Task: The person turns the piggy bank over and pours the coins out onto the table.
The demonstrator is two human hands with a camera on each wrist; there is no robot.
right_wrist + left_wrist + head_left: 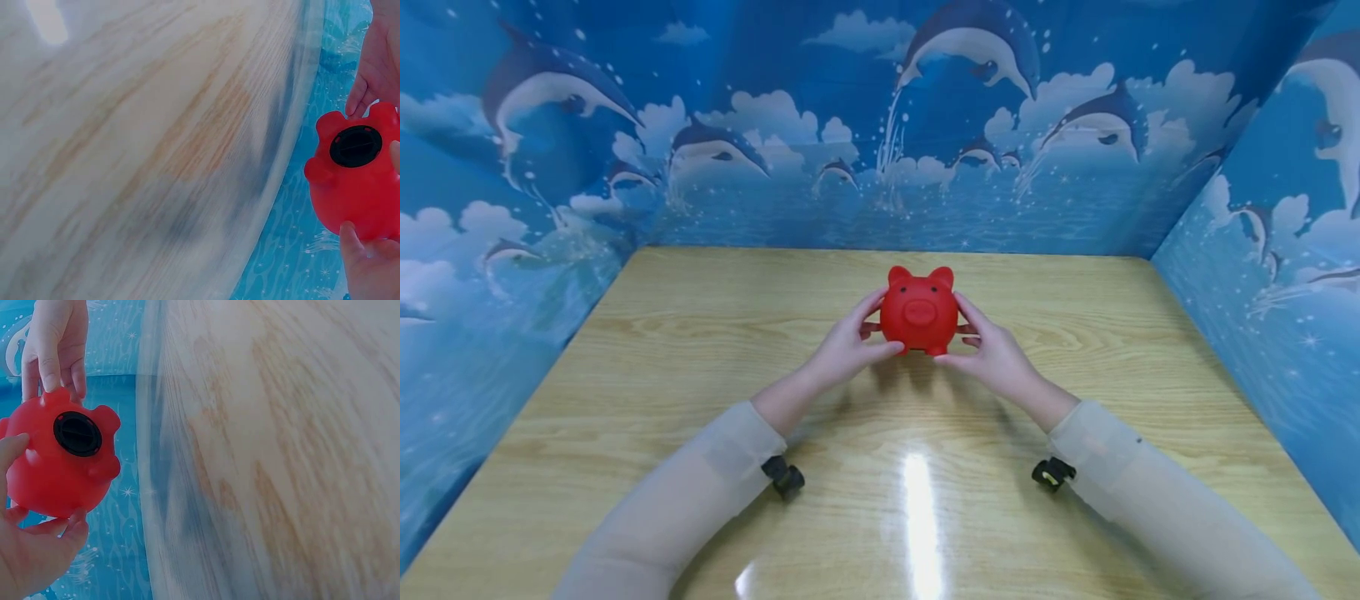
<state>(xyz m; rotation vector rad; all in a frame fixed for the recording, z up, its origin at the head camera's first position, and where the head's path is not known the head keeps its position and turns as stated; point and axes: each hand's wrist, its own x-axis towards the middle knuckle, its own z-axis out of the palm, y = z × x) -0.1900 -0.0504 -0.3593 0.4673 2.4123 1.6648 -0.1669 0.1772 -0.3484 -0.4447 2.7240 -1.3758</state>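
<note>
A red piggy bank (pixel 919 313) faces the head camera, lifted above the table between both hands. My left hand (pixel 847 342) grips its left side, thumb at the lower front by a foot and fingers around the side. On the opposite side my right hand (pixel 992 348) holds it the same way, thumb near the other foot. In the left wrist view the underside of the piggy bank (pixel 47 481) shows a round black plug (pixel 77 434) among its stubby feet. The right wrist view shows that black plug (pixel 355 146) too.
A wood-grain table (pixel 722 308) lies beneath the hands, with a bright light reflection toward its front. Blue dolphin-print cloth (pixel 820 108) stands behind it and along both sides. Small black cameras (pixel 784 477) sit at both sleeve cuffs.
</note>
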